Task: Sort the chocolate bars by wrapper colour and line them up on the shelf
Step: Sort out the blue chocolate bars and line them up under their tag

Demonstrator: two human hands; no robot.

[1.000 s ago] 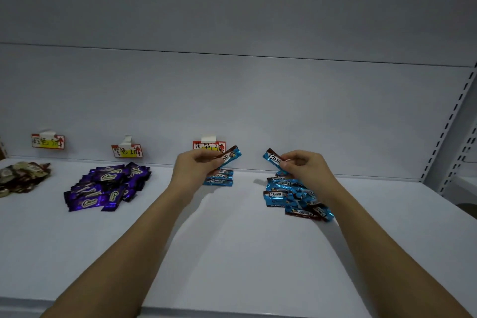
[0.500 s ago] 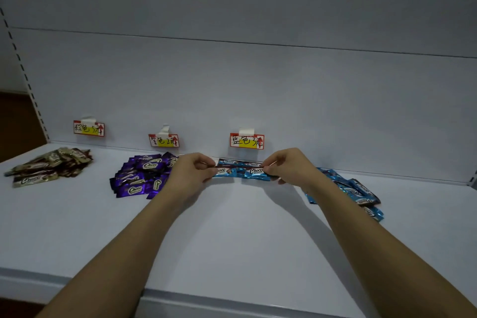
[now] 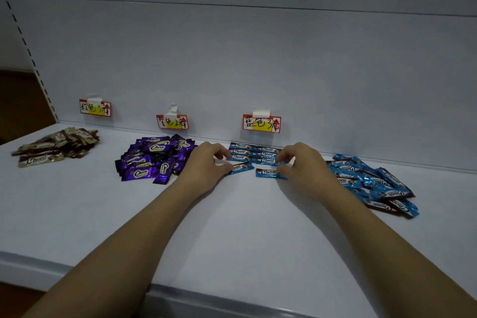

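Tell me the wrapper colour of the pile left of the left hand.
Purple pile, white lettering; head view.

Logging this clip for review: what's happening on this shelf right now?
A person is lining up blue chocolate bars under the blue price tag. The left hand pinches one blue bar and the right hand another, at the front of the neat blue rows. A loose blue pile, a purple pile and a brown pile remain unsorted.
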